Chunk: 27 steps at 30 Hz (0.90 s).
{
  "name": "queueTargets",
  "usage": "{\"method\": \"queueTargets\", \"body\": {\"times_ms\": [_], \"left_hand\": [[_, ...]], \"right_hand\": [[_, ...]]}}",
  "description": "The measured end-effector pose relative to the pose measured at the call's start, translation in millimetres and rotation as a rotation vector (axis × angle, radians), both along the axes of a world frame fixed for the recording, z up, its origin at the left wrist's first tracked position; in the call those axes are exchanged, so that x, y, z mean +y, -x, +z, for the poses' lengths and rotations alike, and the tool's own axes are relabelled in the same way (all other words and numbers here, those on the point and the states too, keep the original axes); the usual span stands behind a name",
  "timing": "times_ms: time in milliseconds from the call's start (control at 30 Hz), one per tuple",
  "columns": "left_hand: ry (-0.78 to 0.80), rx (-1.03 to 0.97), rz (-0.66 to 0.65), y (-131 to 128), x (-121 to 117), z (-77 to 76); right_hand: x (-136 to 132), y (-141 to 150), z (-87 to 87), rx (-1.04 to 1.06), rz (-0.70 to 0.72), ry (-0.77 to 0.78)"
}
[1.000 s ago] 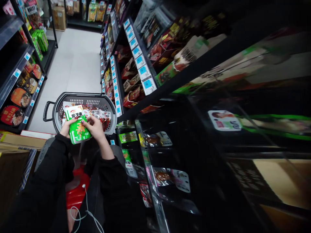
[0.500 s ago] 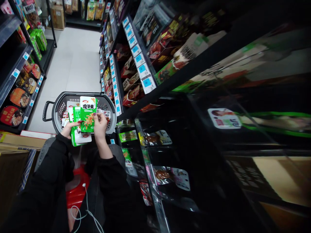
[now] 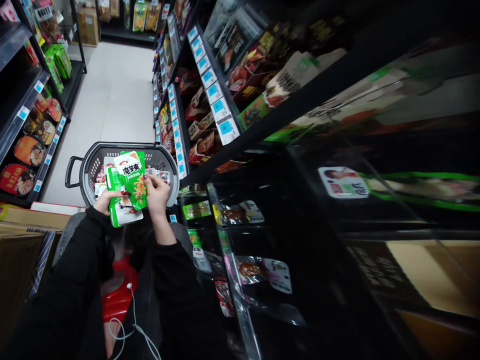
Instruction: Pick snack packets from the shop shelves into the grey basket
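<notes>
Green packs (image 3: 132,177), held in left hand (image 3: 103,202) and right hand (image 3: 158,192) fingers, are not in but over the near rim of the basket (image 3: 172,172); other packs (image 3: 164,176) already lie inside.

My left hand (image 3: 103,201) has some green-and-white snack packets (image 3: 129,216) gripped by the side, and my right hand (image 3: 157,192) is pinching the right edge of the front packet (image 3: 131,172), which sits at a bit of a tilt over the others. All that's over the near side of a grey basket (image 3: 82,175) with smaller packs (image 3: 164,176) in it. White earphone cord (image 3: 136,327) dangling by my legs, lol. Tagged shelves (image 3: 219,106) up my right, tubs (image 3: 17,178) on the left rack (image 3: 45,142), pale floor (image 3: 112,80) running ahead.
</notes>
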<state>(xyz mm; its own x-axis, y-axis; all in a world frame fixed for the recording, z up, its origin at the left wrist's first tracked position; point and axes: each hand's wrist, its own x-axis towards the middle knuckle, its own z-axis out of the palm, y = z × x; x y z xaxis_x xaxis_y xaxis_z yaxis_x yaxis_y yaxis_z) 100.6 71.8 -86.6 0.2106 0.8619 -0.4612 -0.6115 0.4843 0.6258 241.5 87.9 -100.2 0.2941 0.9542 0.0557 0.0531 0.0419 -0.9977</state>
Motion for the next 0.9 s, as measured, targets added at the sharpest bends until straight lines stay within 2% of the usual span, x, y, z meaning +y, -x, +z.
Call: {"method": "queueTargets", "body": {"times_ms": [167, 333, 433, 500, 600, 667, 800, 900], "left_hand": [[0.012, 0.031, 0.023, -1, 0, -0.4], [0.036, 0.066, 0.029, -4, -2, 0.3], [0.047, 0.044, 0.023, -1, -3, 0.5], [0.058, 0.028, 0.027, 2, -2, 0.8], [0.078, 0.032, 0.088, 7, 0, 1.2], [0.088, 0.031, 0.114, 10, 1, 1.5], [0.107, 0.041, 0.123, 12, 2, 2.9], [0.101, 0.049, 0.132, 11, 2, 4.2]], "right_hand": [[0, 2, 2.3, 0.023, -0.107, 0.013], [3, -4, -1.5, -0.086, -0.267, 0.047], [9, -13, -6.7, -0.009, -0.332, 0.038], [11, -19, -7.1, 0.182, -0.255, 0.035], [6, -29, -0.3, 0.489, 0.003, 0.08], [0, -34, 7.0, 0.613, 0.136, 0.101], [-9, -39, 16.8, 0.738, 0.218, 0.073], [-8, -41, 16.1, 0.694, 0.24, 0.049]]}}
